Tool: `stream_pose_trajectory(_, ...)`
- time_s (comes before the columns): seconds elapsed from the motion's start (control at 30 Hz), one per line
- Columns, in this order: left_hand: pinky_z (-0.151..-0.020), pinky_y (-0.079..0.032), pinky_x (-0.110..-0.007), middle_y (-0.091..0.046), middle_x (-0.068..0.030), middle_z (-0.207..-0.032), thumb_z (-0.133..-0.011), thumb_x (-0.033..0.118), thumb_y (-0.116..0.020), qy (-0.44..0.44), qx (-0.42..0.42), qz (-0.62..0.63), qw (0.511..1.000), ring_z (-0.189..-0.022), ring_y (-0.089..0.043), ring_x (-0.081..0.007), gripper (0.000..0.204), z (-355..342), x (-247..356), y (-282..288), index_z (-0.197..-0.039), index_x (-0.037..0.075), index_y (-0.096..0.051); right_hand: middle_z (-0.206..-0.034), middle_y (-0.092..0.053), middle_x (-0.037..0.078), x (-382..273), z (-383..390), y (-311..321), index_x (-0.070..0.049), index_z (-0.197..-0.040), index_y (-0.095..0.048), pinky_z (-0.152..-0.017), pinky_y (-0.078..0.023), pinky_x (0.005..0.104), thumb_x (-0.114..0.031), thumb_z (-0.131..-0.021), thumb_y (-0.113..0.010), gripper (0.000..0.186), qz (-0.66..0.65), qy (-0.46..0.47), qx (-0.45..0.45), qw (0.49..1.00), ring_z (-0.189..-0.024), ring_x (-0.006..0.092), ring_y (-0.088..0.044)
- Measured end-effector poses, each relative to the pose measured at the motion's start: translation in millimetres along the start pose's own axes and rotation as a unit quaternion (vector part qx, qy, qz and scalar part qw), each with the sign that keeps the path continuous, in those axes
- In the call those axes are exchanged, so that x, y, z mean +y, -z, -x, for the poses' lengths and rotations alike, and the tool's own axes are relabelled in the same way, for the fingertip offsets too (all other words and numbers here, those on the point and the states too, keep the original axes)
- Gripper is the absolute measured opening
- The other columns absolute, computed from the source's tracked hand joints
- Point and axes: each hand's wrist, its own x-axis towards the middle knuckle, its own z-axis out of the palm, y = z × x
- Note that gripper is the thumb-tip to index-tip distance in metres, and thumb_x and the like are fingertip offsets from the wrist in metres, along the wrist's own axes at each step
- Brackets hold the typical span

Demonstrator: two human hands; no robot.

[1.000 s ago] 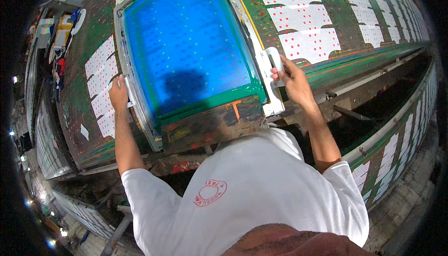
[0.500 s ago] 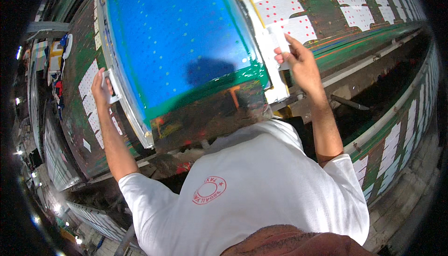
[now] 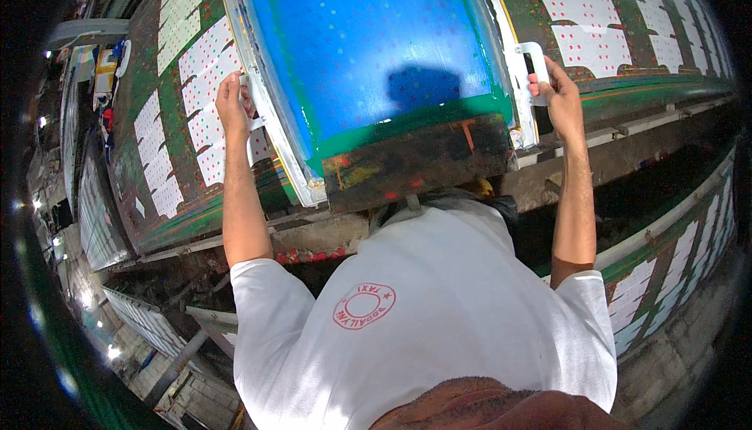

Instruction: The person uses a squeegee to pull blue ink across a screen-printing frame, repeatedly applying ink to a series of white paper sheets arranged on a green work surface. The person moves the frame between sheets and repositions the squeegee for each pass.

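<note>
A screen-printing frame [image 3: 270, 128] with a blue mesh [image 3: 360, 46] and a green border spans the space in front of me. My left hand [image 3: 234, 106] is closed around a white handle [image 3: 255, 124] on the frame's left side. On the other side my right hand [image 3: 562, 105] grips a matching white handle [image 3: 536, 48], its fingers curled through from the right. A dark stained board [image 3: 415, 160] with red and yellow smears lies along the frame's near edge. White cut pieces with red dots [image 3: 205, 101] lie on the table left of the frame.
The long green-brown table [image 3: 133, 187] carries more dotted white pieces [image 3: 583, 27] in rows to the right. A rail [image 3: 627, 128] runs along its near edge. Behind me on the right, another table holds white pieces [image 3: 666, 250]. Clutter [image 3: 106, 77] sits at the far left.
The frame has shifted to the right, with both hands still on its handles. Dotted pieces left of it now show more fully.
</note>
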Motion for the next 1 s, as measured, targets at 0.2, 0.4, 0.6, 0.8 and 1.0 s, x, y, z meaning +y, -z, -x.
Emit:
stream_pose_trajectory(0.2, -0.042, -0.031, -0.023, -0.05, 0.0042, -0.073, -0.104, 0.044, -0.063, 0.001, 0.009, -0.049, 0.999, -0.049, -0.043, -0.0043, 0.041, 14, 2, -22, -0.124, 0.009, -0.065, -0.113, -0.075, 0.012, 13, -12, 22, -0.002, -0.152, -0.049, -0.092, -0.055, 0.032, 0.002, -0.101, -0.053, 0.051, 0.0, -0.021, -0.027, 0.999, -0.098, 0.0152, -0.071)
stream_pose_trajectory(0.4, -0.041, -0.03, -0.022, -0.053, 0.0044, -0.074, -0.105, 0.042, -0.06, 0.024, 0.021, -0.07, 0.997, -0.05, -0.043, -0.0036, 0.036, 9, -7, -29, -0.122, 0.011, -0.067, -0.109, -0.075, 0.012, 22, -15, 28, 0.001, -0.152, -0.047, -0.088, -0.055, 0.0296, 0.003, -0.102, -0.05, 0.051, 0.004, 0.01, -0.042, 0.999, -0.091, 0.0121, -0.07)
stream_pose_trajectory(0.6, -0.042, -0.031, -0.023, -0.051, 0.0045, -0.073, -0.105, 0.043, -0.06, 0.042, 0.002, -0.049, 0.998, -0.052, -0.043, -0.0046, 0.037, 0, -22, -30, -0.124, 0.012, -0.064, -0.133, -0.066, 0.021, 14, -8, 13, 0.001, -0.152, -0.047, -0.102, -0.05, 0.0396, -0.006, -0.101, -0.06, 0.053, 0.118, 0.043, 0.031, 0.992, -0.115, 0.0267, -0.066)
stream_pose_trajectory(0.8, -0.041, -0.031, -0.026, -0.049, 0.0041, -0.068, -0.105, 0.052, -0.058, 0.04, -0.002, -0.048, 0.998, -0.048, -0.041, -0.006, 0.045, -4, -31, -32, -0.12, 0.009, -0.062, -0.139, -0.058, 0.02, -16, 70, -37, -0.002, -0.141, -0.055, -0.11, -0.045, 0.0442, -0.012, -0.088, -0.076, 0.058, 0.235, 0.363, -0.145, 0.89, -0.131, 0.0394, -0.053)
stream_pose_trajectory(1.0, -0.043, -0.036, -0.028, -0.052, 0.0012, -0.068, -0.109, 0.052, -0.046, 0.006, 0.014, -0.104, 0.994, -0.049, -0.045, -0.0092, 0.048, -10, -36, -33, -0.113, 0.008, -0.065, -0.135, -0.061, 0.019, -39, 116, -98, -0.004, -0.136, -0.061, -0.109, -0.051, 0.0442, -0.019, -0.085, -0.077, 0.055, 0.421, 0.429, -0.368, 0.709, -0.125, 0.0369, -0.061)
